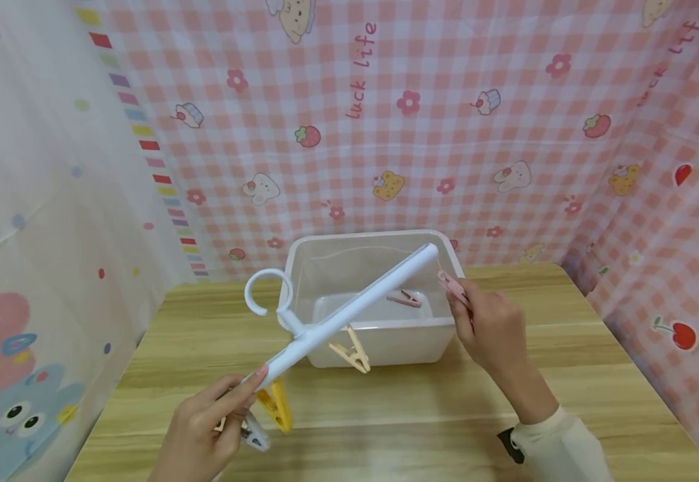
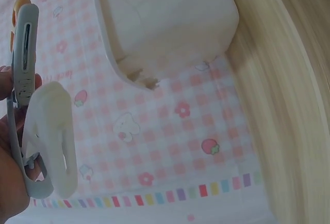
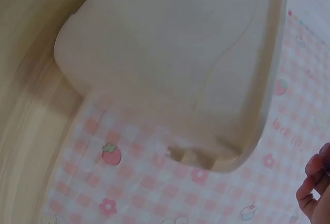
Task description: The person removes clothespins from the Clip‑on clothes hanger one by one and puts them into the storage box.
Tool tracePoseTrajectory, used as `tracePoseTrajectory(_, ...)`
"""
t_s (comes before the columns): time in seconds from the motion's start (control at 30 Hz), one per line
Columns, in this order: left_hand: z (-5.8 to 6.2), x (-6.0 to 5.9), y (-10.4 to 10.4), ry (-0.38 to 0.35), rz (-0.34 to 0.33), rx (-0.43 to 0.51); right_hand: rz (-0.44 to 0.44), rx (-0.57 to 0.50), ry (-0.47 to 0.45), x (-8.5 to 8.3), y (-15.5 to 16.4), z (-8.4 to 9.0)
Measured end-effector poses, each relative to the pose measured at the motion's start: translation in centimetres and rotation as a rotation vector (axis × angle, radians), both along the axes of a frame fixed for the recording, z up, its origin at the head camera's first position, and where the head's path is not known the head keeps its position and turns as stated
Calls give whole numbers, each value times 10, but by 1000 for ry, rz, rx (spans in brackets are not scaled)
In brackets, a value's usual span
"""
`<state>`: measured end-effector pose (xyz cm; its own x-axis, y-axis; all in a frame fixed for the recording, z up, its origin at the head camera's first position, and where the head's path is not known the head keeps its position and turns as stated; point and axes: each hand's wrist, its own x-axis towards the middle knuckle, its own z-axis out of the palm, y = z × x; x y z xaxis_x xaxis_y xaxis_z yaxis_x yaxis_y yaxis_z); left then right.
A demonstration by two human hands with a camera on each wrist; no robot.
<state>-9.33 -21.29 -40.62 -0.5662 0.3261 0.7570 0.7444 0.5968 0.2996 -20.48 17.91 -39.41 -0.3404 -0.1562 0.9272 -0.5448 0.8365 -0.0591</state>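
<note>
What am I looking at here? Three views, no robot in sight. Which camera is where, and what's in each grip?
No machine: a person works with two bare hands. The wide picture comes from a camera on the person's head, looking down at a wooden table. The other two come from cameras on the wrists; both are blurry and mostly show the bin from close up.

On the table stands a translucent plastic bin with one pink clothespin lying inside.

The left hand holds one end of a white hanger bar with a hook. A cream clothespin and a yellow clothespin hang from the bar, and a grey clothespin is near the left hand.

The right hand pinches a pink peg at the bar's far end, above the bin.
</note>
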Motion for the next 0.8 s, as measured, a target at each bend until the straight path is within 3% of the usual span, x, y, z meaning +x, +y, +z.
tracePoseTrajectory(0.2, -1, 3, -6, -14, 50, 3, 26, -17, -90, -23, 9, 2)
tracePoseTrajectory(0.33, -3, 5, -12, 19, 69, 9, 100, -3, -188, -43, 16, 3)
tracePoseTrajectory(0.5, -6, 9, -23, 40, 114, 18, 166, 30, -246, -63, 23, 3)
tracePoseTrajectory(0.8, -16, 13, -43, 93, 173, 58, 140, 163, -466, -92, 21, 7)
